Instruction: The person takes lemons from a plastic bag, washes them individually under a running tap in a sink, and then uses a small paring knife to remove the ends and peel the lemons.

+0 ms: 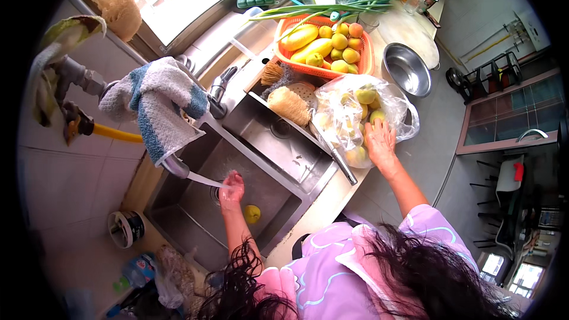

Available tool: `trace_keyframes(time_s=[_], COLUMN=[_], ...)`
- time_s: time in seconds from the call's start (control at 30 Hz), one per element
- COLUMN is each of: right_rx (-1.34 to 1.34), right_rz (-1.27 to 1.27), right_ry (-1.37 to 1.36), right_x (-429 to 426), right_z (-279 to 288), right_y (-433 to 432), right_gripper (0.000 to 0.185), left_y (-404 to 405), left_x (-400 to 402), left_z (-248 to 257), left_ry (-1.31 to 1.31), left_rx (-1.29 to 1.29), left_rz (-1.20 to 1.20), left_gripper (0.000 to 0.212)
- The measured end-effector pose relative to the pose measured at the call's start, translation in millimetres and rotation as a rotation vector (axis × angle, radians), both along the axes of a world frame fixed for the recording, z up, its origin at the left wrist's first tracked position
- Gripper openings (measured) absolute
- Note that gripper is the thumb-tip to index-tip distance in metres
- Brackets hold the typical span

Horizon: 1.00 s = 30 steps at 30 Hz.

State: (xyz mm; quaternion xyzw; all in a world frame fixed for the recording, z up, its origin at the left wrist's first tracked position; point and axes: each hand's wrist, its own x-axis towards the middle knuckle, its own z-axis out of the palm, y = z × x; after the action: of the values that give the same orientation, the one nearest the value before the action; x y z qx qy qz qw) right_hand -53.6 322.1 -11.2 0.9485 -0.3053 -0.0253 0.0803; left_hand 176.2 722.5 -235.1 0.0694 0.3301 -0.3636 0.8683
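My left hand (232,190) is half curled under the water stream (204,180) in the large basin of the steel sink (275,204), with nothing visible in it. Just beside that wrist, a single yellow fruit (252,214) lies on the basin floor. Water runs from a tap spout (175,166) with a blue and white towel (162,102) draped over it. My right hand (380,141) reaches into a clear plastic bag (326,98) on the counter, fingers spread over a yellow-green fruit (377,114). Several similar fruits fill the bag, partly hidden by its folds.
An orange plastic basket (306,70) of yellow and orange fruits stands behind the bag, green onions (320,9) across its back. A steel bowl (406,69) sits near the counter edge. A loofah sponge (290,106) and a metal-handled utensil (342,164) lie beside the small basin (284,151).
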Motion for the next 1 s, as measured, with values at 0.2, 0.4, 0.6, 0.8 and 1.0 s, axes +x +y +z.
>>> trace_keyframes(time_s=[0.2, 0.4, 0.6, 0.8, 1.0], right_rx=[0.165, 1.284, 2.012, 2.088, 0.968], right_rz=[-0.025, 0.227, -0.12, -0.657, 0.447], right_ry=[-0.188, -0.541, 0.071, 0.458, 0.199], right_x=[-1.4, 85.9, 161.8, 186.4, 165.5], right_z=[47.9, 93.3, -51.8, -149.7, -161.0], right_y=[8.2, 78.4, 229.4, 271.3, 276.5], right_gripper=[0.046, 0.056, 0.04, 0.042, 0.034], left_y=[3.4, -5.9, -3.5, -4.6, -33.9], left_x=[-9.8, -34.3, -62.8, -70.0, -61.6], left_z=[-8.6, -4.1, 16.6, 54.8, -10.1], left_ry=[0.264, 0.158, -0.218, -0.437, -0.207], left_rx=[0.257, 0.288, 0.289, 0.94, 1.133], left_rz=[0.005, 0.025, 0.129, -0.099, -0.066], left_gripper=[0.014, 0.015, 0.031, 0.028, 0.033])
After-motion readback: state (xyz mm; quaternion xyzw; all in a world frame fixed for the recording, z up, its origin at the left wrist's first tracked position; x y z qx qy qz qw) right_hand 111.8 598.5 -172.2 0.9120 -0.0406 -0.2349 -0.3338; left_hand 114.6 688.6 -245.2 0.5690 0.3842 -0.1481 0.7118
